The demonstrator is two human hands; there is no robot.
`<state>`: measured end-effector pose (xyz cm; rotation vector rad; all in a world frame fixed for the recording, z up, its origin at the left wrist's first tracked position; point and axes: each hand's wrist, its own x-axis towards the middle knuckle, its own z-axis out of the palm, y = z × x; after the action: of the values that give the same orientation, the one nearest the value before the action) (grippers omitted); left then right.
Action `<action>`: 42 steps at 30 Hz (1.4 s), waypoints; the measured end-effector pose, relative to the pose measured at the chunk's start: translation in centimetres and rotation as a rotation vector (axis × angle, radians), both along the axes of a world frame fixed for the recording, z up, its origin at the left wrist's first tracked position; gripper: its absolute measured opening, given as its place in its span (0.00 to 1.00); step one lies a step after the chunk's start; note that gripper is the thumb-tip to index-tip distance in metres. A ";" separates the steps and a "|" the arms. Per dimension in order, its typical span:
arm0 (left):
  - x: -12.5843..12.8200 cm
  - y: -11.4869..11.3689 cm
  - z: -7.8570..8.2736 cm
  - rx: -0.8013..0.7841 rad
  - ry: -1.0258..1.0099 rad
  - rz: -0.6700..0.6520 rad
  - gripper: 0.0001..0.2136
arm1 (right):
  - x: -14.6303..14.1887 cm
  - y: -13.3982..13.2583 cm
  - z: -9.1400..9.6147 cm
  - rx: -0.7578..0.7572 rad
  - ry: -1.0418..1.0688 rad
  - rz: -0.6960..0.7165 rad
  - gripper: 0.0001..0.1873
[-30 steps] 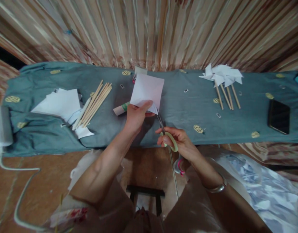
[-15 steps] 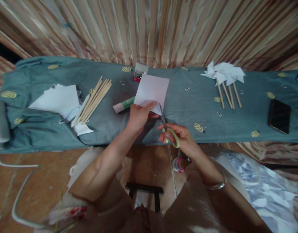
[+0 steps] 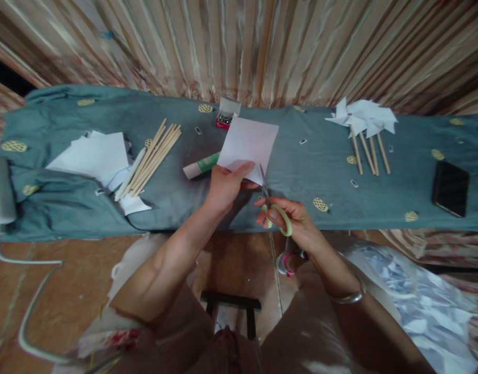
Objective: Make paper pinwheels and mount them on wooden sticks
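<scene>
A white square sheet of paper [image 3: 250, 141] is pinched along its lower edge by my left hand [image 3: 226, 186], thumb on top. My right hand [image 3: 291, 215] has its fingers in the pale yellow-green handles of a pair of scissors [image 3: 265, 193]. The blades reach up to the paper's lower right corner. Just left of the paper, partly behind it and my left hand, lies a green and white glue tube [image 3: 203, 166]. Behind the paper's top left corner stands a small open red box [image 3: 224, 120] with tiny metal pieces inside.
Left on the green cloth [image 3: 176, 202] lie wooden sticks [image 3: 155, 158] and a stack of white paper [image 3: 93, 156]. Several paper pinwheels [image 3: 366, 118] on sticks lie at the right, with a black phone [image 3: 450, 188] beyond. A pleated curtain [image 3: 239, 52] hangs behind.
The paper has turned slightly clockwise in my left hand. Both hands keep their grips, and the whole view has shifted slightly.
</scene>
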<state>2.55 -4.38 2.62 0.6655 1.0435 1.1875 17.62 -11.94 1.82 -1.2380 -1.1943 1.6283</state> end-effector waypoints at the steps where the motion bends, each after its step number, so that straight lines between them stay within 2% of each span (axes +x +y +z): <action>1: 0.0 0.0 0.0 -0.001 0.003 0.004 0.04 | 0.0 0.0 0.0 -0.002 -0.002 0.000 0.22; 6: 0.0 0.0 0.0 -0.024 0.027 0.019 0.06 | 0.0 0.0 0.2 -0.013 -0.002 0.006 0.21; 21: 0.0 0.0 -0.1 -0.013 -0.009 0.009 0.03 | -0.2 0.0 0.2 -0.002 -0.016 -0.032 0.22; 39: -0.1 0.0 0.0 -0.036 -0.024 -0.002 0.06 | 0.0 0.0 0.1 -0.015 -0.021 -0.005 0.21; 42: 0.0 0.0 0.0 -0.038 -0.029 0.004 0.04 | 0.0 0.0 0.0 -0.004 -0.039 -0.006 0.23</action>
<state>2.54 -4.41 2.65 0.6153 1.0406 1.1747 17.61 -11.94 1.83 -1.2798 -1.2102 1.6097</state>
